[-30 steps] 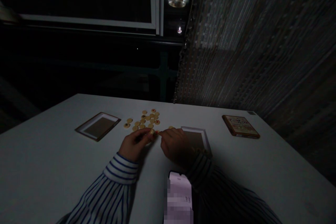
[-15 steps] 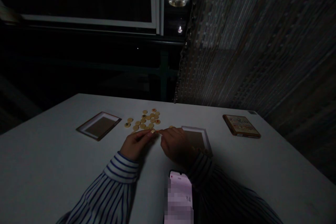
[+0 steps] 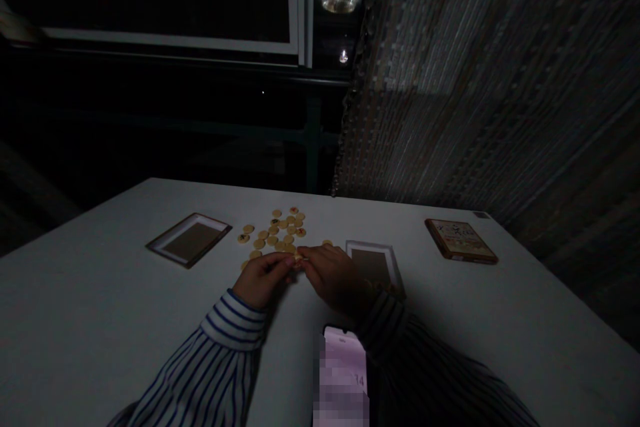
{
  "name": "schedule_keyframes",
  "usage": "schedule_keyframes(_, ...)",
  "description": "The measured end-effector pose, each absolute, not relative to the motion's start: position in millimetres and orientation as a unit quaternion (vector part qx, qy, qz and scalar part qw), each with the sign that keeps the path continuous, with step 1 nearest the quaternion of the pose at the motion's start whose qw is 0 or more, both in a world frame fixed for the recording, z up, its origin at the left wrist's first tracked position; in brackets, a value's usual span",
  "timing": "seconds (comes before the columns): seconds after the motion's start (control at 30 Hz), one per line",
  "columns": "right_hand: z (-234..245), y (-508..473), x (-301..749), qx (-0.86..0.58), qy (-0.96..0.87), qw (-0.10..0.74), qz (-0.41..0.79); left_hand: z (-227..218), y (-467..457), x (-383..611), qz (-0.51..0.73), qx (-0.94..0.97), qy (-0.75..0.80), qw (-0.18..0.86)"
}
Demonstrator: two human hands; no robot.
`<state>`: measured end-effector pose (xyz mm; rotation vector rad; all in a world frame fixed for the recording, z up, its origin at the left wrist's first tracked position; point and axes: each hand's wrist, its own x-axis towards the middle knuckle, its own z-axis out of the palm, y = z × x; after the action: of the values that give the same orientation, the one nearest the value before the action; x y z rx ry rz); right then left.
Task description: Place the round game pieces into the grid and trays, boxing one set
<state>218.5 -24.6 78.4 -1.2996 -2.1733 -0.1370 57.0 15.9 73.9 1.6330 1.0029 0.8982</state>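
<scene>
Several small round tan game pieces (image 3: 278,232) lie scattered on the white table (image 3: 100,320), some with red or dark marks. My left hand (image 3: 261,280) and my right hand (image 3: 330,278) meet fingertip to fingertip at the near edge of the pile. Together they pinch one round piece (image 3: 297,259) between them. Both sleeves are striped. The room is dim, so the exact grip is hard to make out.
A shallow box tray (image 3: 189,240) lies left of the pile and another tray (image 3: 375,263) sits right of my right hand. A printed box lid (image 3: 461,239) rests far right. A phone (image 3: 344,373) lies at the near edge. A beaded curtain hangs behind.
My two hands have drawn a little closer together and nearer to me, fingertips now meeting on one piece. The pile and trays have stayed put.
</scene>
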Motion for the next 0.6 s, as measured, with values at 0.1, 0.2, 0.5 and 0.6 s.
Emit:
schedule_keyframes(0.1, 78.7, -24.0, 218.9, -0.481, -0.819, 0.310, -0.037, 74.7, 15.8, 56.8, 0.366, 0.678, 0.414, 0.485)
schedule_keyframes(0.2, 78.4, -23.7, 218.9, -0.482, -0.814, 0.323, -0.031, 74.3, 16.1, 57.2, 0.371, 0.669, 0.419, 0.490)
schedule_keyframes(0.5, 75.4, -22.9, 218.7, -0.487, -0.813, 0.318, -0.031, 73.2, 15.9, 58.3, 0.413, 0.648, 0.422, 0.481)
schedule_keyframes(0.6, 77.3, -25.0, 217.1, -0.486, -0.816, 0.310, -0.043, 74.4, 15.5, 58.1, 0.419, 0.645, 0.422, 0.480)
